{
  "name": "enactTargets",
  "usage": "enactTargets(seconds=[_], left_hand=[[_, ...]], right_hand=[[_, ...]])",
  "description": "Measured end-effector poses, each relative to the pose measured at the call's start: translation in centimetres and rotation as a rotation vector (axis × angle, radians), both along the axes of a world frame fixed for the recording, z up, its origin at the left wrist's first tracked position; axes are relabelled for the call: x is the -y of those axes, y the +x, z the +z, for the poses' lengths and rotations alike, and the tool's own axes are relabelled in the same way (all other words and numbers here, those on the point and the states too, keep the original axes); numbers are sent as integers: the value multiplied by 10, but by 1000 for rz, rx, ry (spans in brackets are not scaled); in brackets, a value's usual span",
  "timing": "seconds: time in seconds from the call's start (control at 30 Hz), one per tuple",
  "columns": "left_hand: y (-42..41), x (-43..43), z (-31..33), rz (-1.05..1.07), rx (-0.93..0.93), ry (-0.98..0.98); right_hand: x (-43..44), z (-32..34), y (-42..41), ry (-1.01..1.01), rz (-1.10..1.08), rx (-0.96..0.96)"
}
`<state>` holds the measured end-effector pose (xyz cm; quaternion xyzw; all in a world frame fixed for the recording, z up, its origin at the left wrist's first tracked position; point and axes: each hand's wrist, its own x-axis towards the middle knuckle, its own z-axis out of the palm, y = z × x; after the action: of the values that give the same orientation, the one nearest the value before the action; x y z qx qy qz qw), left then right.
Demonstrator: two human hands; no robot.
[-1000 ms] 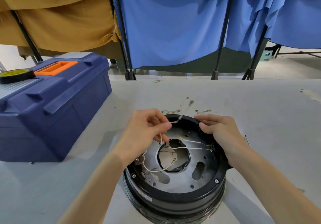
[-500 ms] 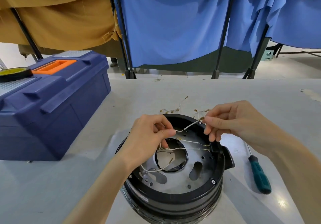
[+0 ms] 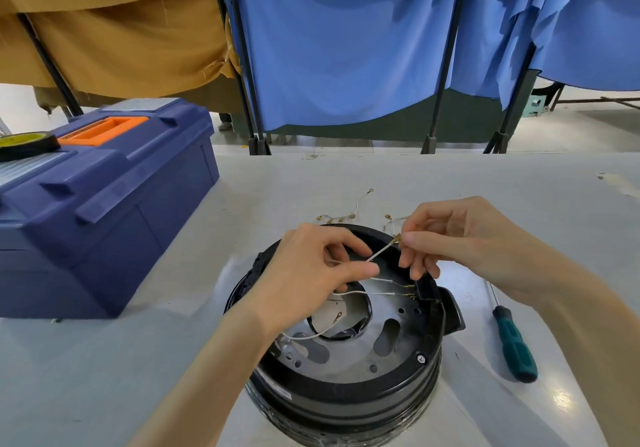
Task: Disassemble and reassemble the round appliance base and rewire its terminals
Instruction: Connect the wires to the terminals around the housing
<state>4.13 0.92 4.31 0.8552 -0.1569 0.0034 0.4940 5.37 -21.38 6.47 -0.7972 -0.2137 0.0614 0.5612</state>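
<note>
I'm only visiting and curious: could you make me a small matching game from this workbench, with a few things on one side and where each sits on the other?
Things:
1 screwdriver
2 tape roll
3 white wire
4 toolbox

Places:
A on the toolbox lid
B pinched between the left hand and the right hand
C on the table, right of the round base
D on the table, left of the round base

Pairs: 1-C, 2-A, 3-B, 4-D

a pale grey table (image 3: 104, 377) fills the foreground, with a bright glare spot (image 3: 562, 401) near its right edge. behind it, blue cloth (image 3: 346, 48) and mustard cloth (image 3: 104, 13) hang from black poles (image 3: 448, 65) on splayed feet. beyond lies a light floor (image 3: 588, 127), with a small green stool (image 3: 538, 103) far right.
</note>
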Motion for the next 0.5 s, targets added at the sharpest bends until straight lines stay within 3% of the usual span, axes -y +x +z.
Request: enactTargets(seconds=[0.2,0.33,0.5], left_hand=[[4,11,-3,12,104,226],[1,19,-2,-6,178,122],[-6,22,-2,-67,77,20]], right_hand=[[4,-2,2,-25,45,-16],[5,-3,3,-85,94,-30],[9,-4,4,-106,131,-33]])
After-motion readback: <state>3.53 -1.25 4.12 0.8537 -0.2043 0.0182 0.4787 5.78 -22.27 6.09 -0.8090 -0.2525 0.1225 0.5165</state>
